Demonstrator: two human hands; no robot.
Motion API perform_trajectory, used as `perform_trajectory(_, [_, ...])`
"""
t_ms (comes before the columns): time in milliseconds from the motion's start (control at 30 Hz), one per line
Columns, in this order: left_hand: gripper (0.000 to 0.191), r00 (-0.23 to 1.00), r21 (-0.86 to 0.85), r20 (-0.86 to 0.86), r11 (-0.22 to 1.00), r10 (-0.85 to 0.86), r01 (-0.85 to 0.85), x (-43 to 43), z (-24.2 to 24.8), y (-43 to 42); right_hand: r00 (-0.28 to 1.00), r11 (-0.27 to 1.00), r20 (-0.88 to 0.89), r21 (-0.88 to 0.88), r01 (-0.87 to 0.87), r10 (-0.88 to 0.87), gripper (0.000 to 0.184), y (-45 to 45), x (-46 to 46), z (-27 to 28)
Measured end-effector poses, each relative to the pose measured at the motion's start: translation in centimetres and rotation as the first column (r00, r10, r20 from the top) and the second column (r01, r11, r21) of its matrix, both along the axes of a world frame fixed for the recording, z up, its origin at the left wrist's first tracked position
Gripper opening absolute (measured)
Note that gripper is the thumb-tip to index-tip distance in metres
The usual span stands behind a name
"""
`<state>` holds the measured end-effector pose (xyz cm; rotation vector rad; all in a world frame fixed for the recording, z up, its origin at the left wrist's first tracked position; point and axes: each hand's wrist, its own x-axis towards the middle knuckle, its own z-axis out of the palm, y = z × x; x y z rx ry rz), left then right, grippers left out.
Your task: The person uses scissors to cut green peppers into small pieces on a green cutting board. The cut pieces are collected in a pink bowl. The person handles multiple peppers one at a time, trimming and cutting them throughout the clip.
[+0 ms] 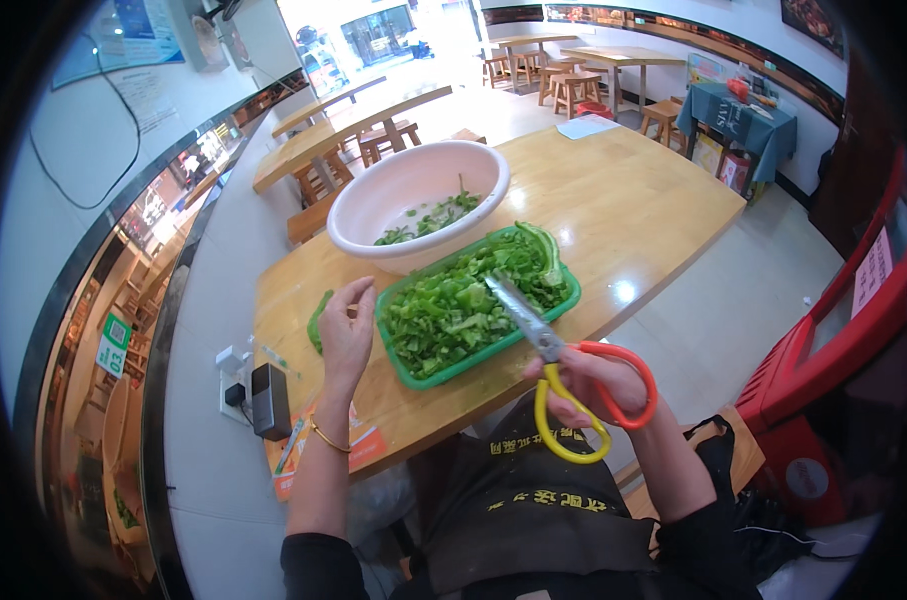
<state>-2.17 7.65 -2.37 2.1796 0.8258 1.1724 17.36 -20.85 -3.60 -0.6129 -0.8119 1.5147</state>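
Note:
My right hand [599, 379] grips a pair of scissors [527, 311] with one red and one yellow handle loop. The metal blades lie close together and point over a green plastic basket [477, 369]. Cut green peppers [453, 307] are heaped inside it, and a longer pepper strip [547, 255] lies along the far right rim. Left of the basket is my left hand [348, 330], fingers bent inward; whether anything is pinched between them is hidden. Just beyond its wrist side, a green pepper [317, 322] rests on the wooden table [626, 202], partly covered by the hand.
Behind the basket stands a large white basin [416, 161] with some green pieces at its bottom. A dark box-shaped device [270, 401] and an orange printed sheet [367, 442] are at the table's left side. A red cabinet [787, 375] stands to the right.

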Motion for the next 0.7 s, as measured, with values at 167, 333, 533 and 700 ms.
perform_trajectory(167, [0.022,0.98,0.175,-0.092,0.966,-0.178,0.191,6.1,4.9,-2.9,0.943,0.949,-0.121,0.025,0.315,-0.31,0.049,-4.8,2.5,-2.7])
perform_trajectory(333, [0.027,0.734,0.299,-0.554,0.729,-0.393,0.616,15.3,8.8,-5.6,0.893,0.904,-0.161,0.015,0.428,-0.421,0.046,-6.8,4.3,-4.2])
perform_trajectory(533, [0.046,0.368,0.238,-0.902,0.451,-0.226,0.86,23.7,8.2,-5.3,0.879,0.898,-0.192,-0.029,0.439,-0.436,0.046,-7.7,5.0,-5.8])
perform_trajectory(700, [0.042,0.116,0.089,-0.991,0.34,-0.062,0.936,26.9,7.0,-5.2,0.861,0.887,-0.215,-0.069,0.457,-0.46,0.047,-8.7,5.8,-6.9])
